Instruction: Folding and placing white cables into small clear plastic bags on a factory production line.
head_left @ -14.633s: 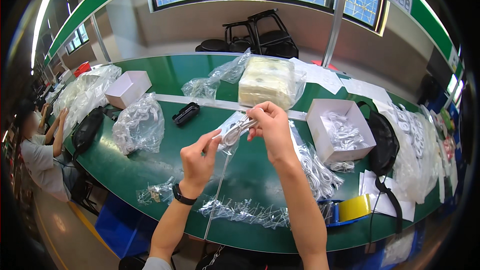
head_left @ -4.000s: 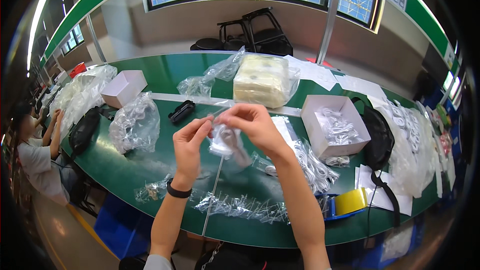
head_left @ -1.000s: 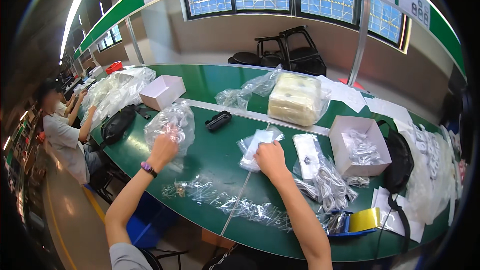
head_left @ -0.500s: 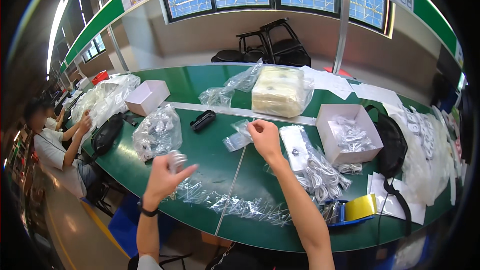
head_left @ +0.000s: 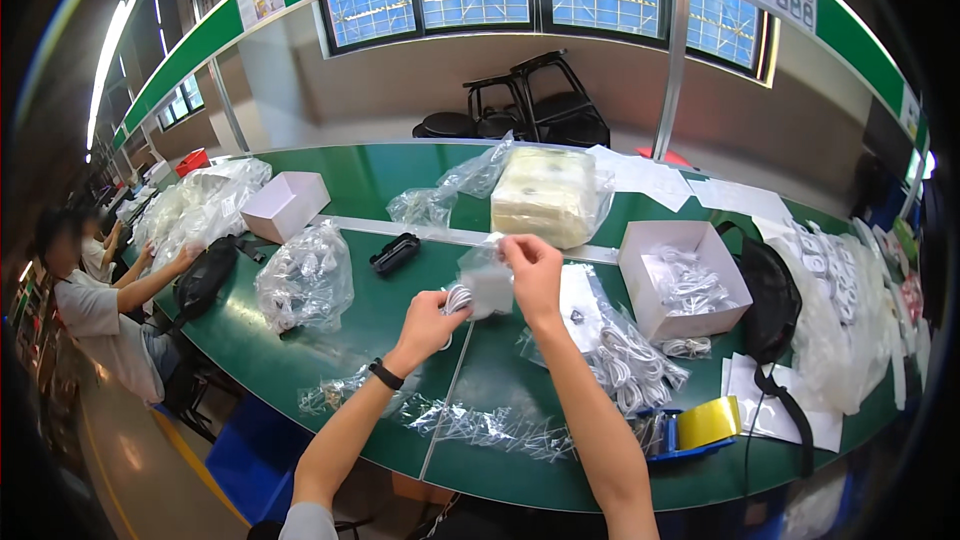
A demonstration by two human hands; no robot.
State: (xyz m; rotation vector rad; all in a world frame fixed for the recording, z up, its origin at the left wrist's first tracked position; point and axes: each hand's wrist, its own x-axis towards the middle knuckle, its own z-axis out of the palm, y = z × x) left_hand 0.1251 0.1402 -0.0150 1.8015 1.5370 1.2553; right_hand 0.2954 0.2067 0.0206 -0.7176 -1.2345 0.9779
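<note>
Over the middle of the green table, my left hand [head_left: 424,326] grips a coiled white cable [head_left: 458,298]. Close beside it, my right hand [head_left: 535,278] pinches the upper edge of a small clear plastic bag [head_left: 488,290]. The coil is right against the bag's left side; whether any of it is inside I cannot tell. Just right of my right hand lies a clear bag of white cables [head_left: 630,365] with a white sheet. Below my hands, a strip of clear ties or wrapping scraps [head_left: 490,430] runs along the near edge.
A white box [head_left: 655,305] of bagged cables stands at right, by a black waist bag [head_left: 768,295] and a blue tape dispenser [head_left: 690,430]. Behind are a wrapped cream stack [head_left: 540,200] and a black case [head_left: 395,254]. Another person [head_left: 100,310] sits at far left.
My left hand has moved right and up with the white cable, from the near left to beside the bag. My right hand has stayed nearly in place and lifted the bag a little.
</note>
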